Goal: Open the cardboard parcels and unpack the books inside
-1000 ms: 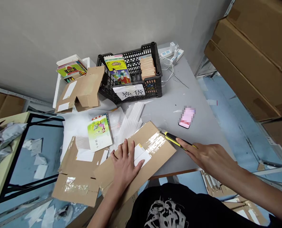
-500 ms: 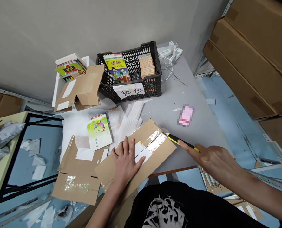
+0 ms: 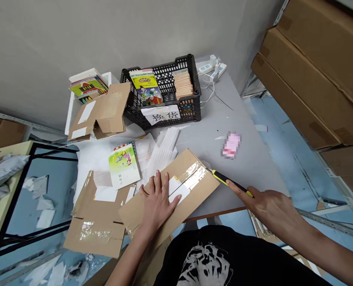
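Observation:
My left hand (image 3: 158,200) lies with fingers spread on a taped cardboard box (image 3: 194,198), pressing its top beside a white label. In my right hand (image 3: 268,206) is a black and yellow utility knife (image 3: 232,182). Its tip is at the box's right end, where clear tape covers the seam; whether the blade touches cannot be made out. A dark line runs along the seam through label and tape. Behind my left hand, a picture book (image 3: 124,165) rests on top of other books, beside an opened flat cardboard piece (image 3: 97,230).
A black plastic crate (image 3: 164,113) with books stands at the back. Left of it, a white box (image 3: 70,115) holds books and folded cardboard (image 3: 110,105). A pixelated pink item (image 3: 231,145) and white power strips (image 3: 207,68) lie at right. Stacked cartons (image 3: 307,87) rise beyond.
My right hand and the knife have shifted slightly right and down, the tip moving from the seam to the box's right edge. My left hand stays in place.

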`<state>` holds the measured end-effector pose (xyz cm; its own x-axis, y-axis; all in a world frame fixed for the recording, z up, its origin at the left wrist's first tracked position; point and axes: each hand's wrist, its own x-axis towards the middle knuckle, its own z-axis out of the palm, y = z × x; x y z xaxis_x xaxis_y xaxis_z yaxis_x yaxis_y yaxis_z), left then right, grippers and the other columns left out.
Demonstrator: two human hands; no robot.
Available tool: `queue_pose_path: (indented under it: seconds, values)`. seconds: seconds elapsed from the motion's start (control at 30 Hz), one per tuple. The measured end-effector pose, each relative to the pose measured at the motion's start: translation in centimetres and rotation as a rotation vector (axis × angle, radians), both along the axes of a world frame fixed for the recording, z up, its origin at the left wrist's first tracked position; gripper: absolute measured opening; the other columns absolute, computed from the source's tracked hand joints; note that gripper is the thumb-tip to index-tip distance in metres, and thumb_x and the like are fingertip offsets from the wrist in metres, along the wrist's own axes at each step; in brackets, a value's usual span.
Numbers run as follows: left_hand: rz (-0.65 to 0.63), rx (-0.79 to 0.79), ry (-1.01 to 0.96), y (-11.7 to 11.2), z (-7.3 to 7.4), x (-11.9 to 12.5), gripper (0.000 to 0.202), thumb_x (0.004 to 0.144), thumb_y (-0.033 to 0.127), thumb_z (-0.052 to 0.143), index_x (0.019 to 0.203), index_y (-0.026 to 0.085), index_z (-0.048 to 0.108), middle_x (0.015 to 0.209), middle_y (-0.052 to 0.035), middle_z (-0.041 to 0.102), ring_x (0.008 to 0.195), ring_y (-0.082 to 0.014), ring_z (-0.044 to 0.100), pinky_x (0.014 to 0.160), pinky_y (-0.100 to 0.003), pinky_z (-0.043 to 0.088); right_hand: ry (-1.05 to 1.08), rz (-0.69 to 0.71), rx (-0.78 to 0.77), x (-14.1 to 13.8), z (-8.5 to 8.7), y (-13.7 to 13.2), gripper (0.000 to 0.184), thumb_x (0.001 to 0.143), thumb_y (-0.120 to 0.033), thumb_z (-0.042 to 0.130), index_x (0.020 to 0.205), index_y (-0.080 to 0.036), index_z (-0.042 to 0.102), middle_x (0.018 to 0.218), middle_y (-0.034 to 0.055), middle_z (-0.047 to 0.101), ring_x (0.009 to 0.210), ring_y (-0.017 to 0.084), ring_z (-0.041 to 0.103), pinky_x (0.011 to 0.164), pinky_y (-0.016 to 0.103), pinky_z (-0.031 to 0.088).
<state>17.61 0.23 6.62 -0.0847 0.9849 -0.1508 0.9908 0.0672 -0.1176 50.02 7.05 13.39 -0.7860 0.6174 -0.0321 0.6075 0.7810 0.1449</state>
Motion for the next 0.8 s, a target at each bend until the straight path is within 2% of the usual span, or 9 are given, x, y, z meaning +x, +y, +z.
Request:
queue_pose_path:
  seconds: [0.17,0.27,0.37,0.43,0.5,0.53,0.6,0.7,0.8]
  values:
    - [-0.008,0.008,0.0,-0.1,0.0,-0.1,0.077,0.087,0.061,0.03,0.147,0.013,0.027,0.154,-0.0214,0.019,0.131,-0.0407,0.031,0.1,-0.065,0.019,0.004,-0.067,-0.001,0.5,-0.9,-1.4,0.106,0.051,0.016,0.04,0.147,-0.026,0.026,0.062,-0.006,0.053,0.035,0.008,0.038,0.04,0.027,0.016]
    - [-0.005,0.025,-0.008,-0.1,0.0,-0.2,0.075,0.087,0.06,0.03,0.146,0.014,0.028,0.153,-0.0211,0.02,0.132,-0.0403,0.031,0.1,-0.065,0.018,0.107,-0.123,-0.06,1.6,-0.4,-2.1,0.091,0.067,0.01,0.044,0.146,-0.03,0.027,0.061,-0.0055,0.055,0.034,0.009,0.038,0.039,0.026,0.017]
    - [-0.009,0.034,-0.017,0.0,0.0,-0.1,0.074,0.087,0.059,0.03,0.146,0.014,0.028,0.153,-0.0207,0.021,0.132,-0.0398,0.031,0.1,-0.065,0.02,0.359,-0.315,-0.276,2.4,0.1,-1.8,0.061,0.087,-0.015,0.045,0.144,-0.032,0.03,0.065,-0.0034,0.062,0.038,0.01,0.047,0.038,0.023,0.026]
    - [-0.013,0.041,-0.015,0.0,0.1,-0.1,0.074,0.088,0.058,0.029,0.146,0.013,0.028,0.153,-0.0207,0.021,0.132,-0.0394,0.031,0.099,-0.064,0.022,0.578,-0.539,-0.5,1.6,-0.9,-0.3,0.051,0.093,-0.032,0.041,0.142,-0.029,0.032,0.072,-0.0013,0.066,0.047,0.013,0.055,0.042,0.022,0.038]
    - [-0.017,0.045,-0.015,0.0,0.2,-0.1,0.073,0.088,0.057,0.029,0.146,0.013,0.028,0.153,-0.0206,0.021,0.132,-0.0391,0.031,0.099,-0.064,0.022,0.768,-0.741,-0.691,-0.6,-3.7,2.4,0.047,0.094,-0.041,0.036,0.137,-0.023,0.034,0.077,0.0007,0.067,0.055,0.015,0.061,0.051,0.025,0.047]
    - [-0.021,0.045,-0.019,0.0,0.2,-0.1,0.073,0.088,0.057,0.03,0.146,0.013,0.028,0.153,-0.0206,0.021,0.131,-0.039,0.031,0.099,-0.064,0.023,0.818,-0.78,-0.766,-2.2,-5.6,4.2,0.045,0.094,-0.041,0.034,0.133,-0.02,0.036,0.083,0.0029,0.068,0.064,0.016,0.064,0.056,0.027,0.049]
    - [-0.026,0.049,-0.028,0.0,0.3,-0.1,0.073,0.088,0.056,0.031,0.146,0.013,0.029,0.153,-0.0206,0.022,0.131,-0.0389,0.032,0.1,-0.063,0.022,0.712,-0.85,-0.867,-5.8,-10.0,7.9,0.036,0.095,-0.035,0.03,0.124,-0.017,0.042,0.095,0.0072,0.068,0.077,0.017,0.065,0.068,0.027,0.049]
    - [-0.015,0.054,-0.043,-0.1,0.3,-0.3,0.073,0.087,0.057,0.032,0.145,0.014,0.03,0.153,-0.0203,0.022,0.132,-0.0392,0.032,0.101,-0.064,0.021,0.594,-0.855,-0.898,-10.6,-15.5,12.3,0.025,0.092,-0.028,0.04,0.107,-0.013,0.053,0.102,0.0129,0.067,0.09,0.02,0.061,0.076,0.027,0.045]
    - [0.004,0.038,-0.069,-0.2,0.2,-0.2,0.074,0.086,0.059,0.034,0.146,0.016,0.029,0.153,-0.019,0.022,0.133,-0.0392,0.031,0.101,-0.064,0.019,0.498,-0.835,-0.934,-13.2,-18.8,13.7,0.021,0.088,-0.025,0.047,0.096,-0.011,0.059,0.103,0.0145,0.067,0.095,0.022,0.059,0.081,0.028,0.042]
